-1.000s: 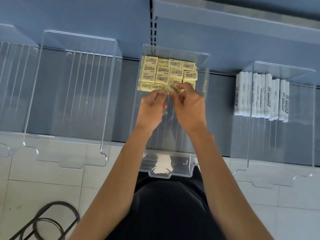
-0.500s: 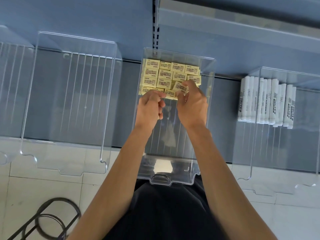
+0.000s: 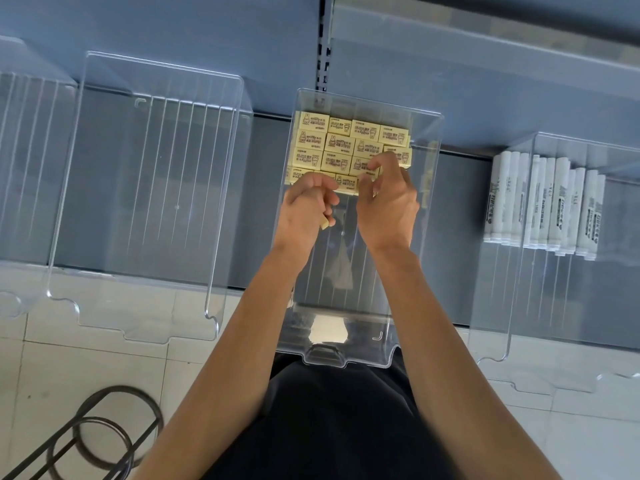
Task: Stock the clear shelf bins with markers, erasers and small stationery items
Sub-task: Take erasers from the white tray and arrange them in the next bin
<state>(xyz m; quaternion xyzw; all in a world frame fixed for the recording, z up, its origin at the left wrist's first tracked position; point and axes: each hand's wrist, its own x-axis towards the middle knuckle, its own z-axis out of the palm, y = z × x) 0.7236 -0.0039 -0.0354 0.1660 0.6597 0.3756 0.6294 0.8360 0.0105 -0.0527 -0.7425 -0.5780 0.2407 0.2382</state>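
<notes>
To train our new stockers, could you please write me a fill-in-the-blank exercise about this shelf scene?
The erasers stacked in the middle bin are ___ in colour.
The markers lie in another bin to its ___.
The left hand grips one loose ___.
Answers: yellow; right; eraser.

Erasers (image 3: 349, 147) at back of middle bin (image 3: 431, 209); markers (image 3: 543, 202) in right bin (image 3: 519, 306).
</notes>
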